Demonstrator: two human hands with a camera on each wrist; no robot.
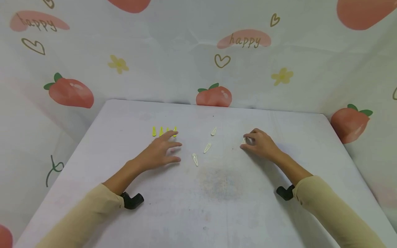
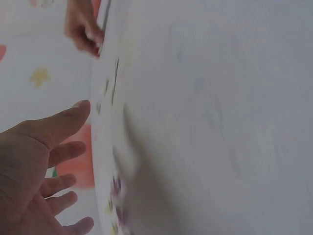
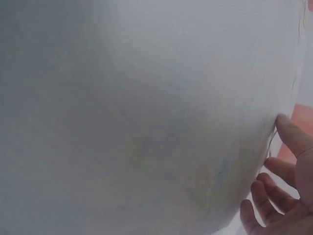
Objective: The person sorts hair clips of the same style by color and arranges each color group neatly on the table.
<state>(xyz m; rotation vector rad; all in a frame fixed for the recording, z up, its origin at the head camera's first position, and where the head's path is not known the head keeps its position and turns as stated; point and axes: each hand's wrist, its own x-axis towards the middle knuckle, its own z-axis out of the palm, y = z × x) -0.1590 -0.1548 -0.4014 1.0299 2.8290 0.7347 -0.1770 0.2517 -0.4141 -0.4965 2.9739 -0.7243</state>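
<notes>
My right hand [image 1: 262, 144] holds a white snap hair clip [image 1: 244, 140] at the table surface, thumb and index finger at its two ends; in the right wrist view the hand [image 3: 288, 181] has the clip [image 3: 271, 142] between those fingertips. Spread and holding nothing, my left hand [image 1: 159, 151] hovers over the table beside a row of several yellow snap hair clips [image 1: 154, 131], partly covering the row. Between the hands lie three white snap clips: a far one [image 1: 213, 131], a middle one [image 1: 207, 148] and a near one [image 1: 195, 159].
A white cloth covers the table [image 1: 217, 213]. Behind it hangs a white backdrop [image 1: 173, 44] printed with peaches, hearts and flowers. Black wrist devices stick out by the left sleeve [image 1: 90, 210] and the right sleeve [image 1: 328, 203].
</notes>
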